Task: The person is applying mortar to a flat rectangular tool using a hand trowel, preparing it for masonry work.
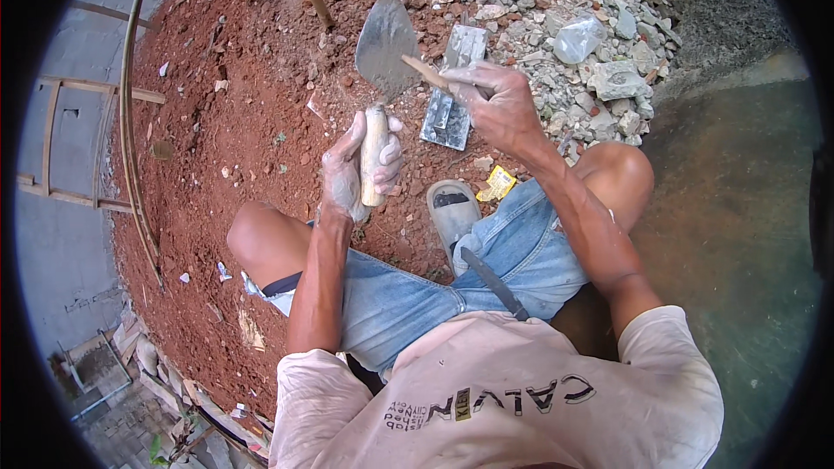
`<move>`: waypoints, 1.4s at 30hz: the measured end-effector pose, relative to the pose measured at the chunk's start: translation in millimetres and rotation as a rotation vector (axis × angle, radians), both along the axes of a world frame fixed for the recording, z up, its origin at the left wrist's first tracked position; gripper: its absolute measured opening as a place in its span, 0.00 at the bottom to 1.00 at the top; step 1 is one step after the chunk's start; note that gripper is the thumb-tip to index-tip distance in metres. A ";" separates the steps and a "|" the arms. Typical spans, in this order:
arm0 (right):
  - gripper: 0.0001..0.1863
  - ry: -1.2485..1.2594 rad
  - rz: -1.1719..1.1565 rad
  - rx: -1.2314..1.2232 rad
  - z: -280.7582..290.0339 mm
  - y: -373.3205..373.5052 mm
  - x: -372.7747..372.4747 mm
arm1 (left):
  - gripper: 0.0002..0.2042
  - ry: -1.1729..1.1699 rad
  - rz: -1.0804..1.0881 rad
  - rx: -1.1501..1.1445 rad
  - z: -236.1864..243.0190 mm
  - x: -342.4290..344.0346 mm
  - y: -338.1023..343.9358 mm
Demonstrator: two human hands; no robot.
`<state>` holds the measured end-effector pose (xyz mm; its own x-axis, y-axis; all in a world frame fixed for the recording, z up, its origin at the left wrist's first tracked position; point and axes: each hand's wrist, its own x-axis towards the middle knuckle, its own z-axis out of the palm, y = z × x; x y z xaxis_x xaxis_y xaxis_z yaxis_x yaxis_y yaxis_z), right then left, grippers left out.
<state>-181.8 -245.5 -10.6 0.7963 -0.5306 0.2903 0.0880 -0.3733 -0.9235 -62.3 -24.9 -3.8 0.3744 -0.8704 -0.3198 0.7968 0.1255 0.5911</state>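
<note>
My left hand (343,169), coated in pale dust, is wrapped round the wooden handle of a trowel (387,45). The trowel points away from me, its broad grey blade upward in the view. In my right hand (504,108) a short flat wooden stick (422,69) is pinched, its tip at the right edge of the blade; whether it touches the metal I cannot tell. On the ground beyond, partly covered by my right hand, lies a flat grey rectangular plastering float (446,124) smeared with pale residue.
Broken stones and rubble (565,78) with a clear plastic bag (579,39) lie at far right. A yellow packet (497,183) is beside my sandal (452,213). Bent poles (130,122) and a wooden frame (50,135) stand at left. Red soil (226,139) surrounds me.
</note>
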 end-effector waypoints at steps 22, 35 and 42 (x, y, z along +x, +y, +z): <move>0.14 -0.021 0.042 -0.044 -0.1 6.5 -3.3 | 0.27 0.012 0.023 -0.031 -0.2 -0.3 -0.5; 0.14 -0.054 0.084 -0.004 1.0 3.8 -3.0 | 0.28 -0.020 -0.024 0.013 -2.8 -0.7 -4.0; 0.13 -0.016 0.136 -0.081 6.6 3.6 -7.3 | 0.28 -0.052 -0.031 0.077 -2.8 -0.7 -1.8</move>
